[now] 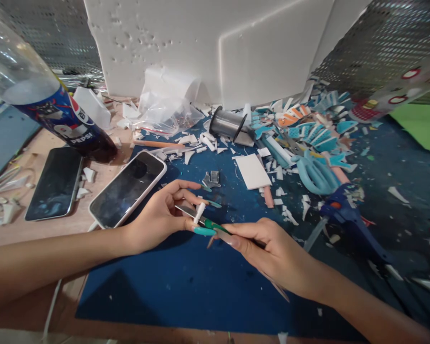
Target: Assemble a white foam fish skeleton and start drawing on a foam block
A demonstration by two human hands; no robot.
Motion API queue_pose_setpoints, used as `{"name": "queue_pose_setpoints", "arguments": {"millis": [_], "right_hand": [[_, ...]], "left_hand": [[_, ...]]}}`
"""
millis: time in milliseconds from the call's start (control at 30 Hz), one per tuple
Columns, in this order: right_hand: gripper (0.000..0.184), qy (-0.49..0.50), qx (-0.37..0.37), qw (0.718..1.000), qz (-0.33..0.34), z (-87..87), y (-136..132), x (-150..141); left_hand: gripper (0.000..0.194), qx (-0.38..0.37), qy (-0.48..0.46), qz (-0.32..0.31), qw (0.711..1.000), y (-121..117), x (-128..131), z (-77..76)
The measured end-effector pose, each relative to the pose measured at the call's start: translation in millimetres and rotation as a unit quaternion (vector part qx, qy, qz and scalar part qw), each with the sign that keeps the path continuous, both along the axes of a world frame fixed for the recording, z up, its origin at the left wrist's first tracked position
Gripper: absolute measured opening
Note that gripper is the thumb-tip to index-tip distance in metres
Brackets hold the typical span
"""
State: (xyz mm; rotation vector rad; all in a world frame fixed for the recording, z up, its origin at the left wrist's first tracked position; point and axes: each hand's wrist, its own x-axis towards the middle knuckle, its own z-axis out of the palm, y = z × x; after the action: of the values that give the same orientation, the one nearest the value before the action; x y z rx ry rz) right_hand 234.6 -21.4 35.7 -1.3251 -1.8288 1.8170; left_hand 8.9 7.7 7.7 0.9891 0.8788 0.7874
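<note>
My left hand (157, 215) pinches a small white foam stick (199, 213) near the thumb, its other fingers curved forward above the mat. In my right hand (272, 248) is a knife (215, 225) with a green handle and a thin metal blade. The blade points left and lies against or just behind the white stick; whether it cuts in cannot be told. Both hands are over the blue cutting mat (186, 291). Just beyond my left fingers lie small grey, clear pieces (211, 179).
Two phones (55, 184) and a Pepsi bottle (71, 119) stand at left. Further back are a plastic bag (168, 110), a spool (227, 124), a white foam block (252, 171) and many scraps. Blue-handled scissors (317, 174) and a glue gun (354, 224) lie right.
</note>
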Motion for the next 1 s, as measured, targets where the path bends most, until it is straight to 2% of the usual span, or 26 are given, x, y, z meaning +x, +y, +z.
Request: {"name": "queue_pose_setpoints", "arguments": {"millis": [500,667,1000], "right_hand": [[0.044,0.027,-0.007,0.999,0.017,-5.1,0.8,-4.9],[0.048,0.03,-0.009,0.999,0.005,-4.3,0.4,-7.0],[0.045,0.023,-0.023,0.999,0.009,0.9,1.1,0.1]], "left_hand": [[0.052,0.01,0.01,-0.023,1.0,1.3,0.9,-4.1],[0.051,0.015,0.031,-0.015,0.999,1.8,2.3,-2.9],[0.057,0.0,-0.004,0.002,1.0,3.8,1.9,-2.3]]}}
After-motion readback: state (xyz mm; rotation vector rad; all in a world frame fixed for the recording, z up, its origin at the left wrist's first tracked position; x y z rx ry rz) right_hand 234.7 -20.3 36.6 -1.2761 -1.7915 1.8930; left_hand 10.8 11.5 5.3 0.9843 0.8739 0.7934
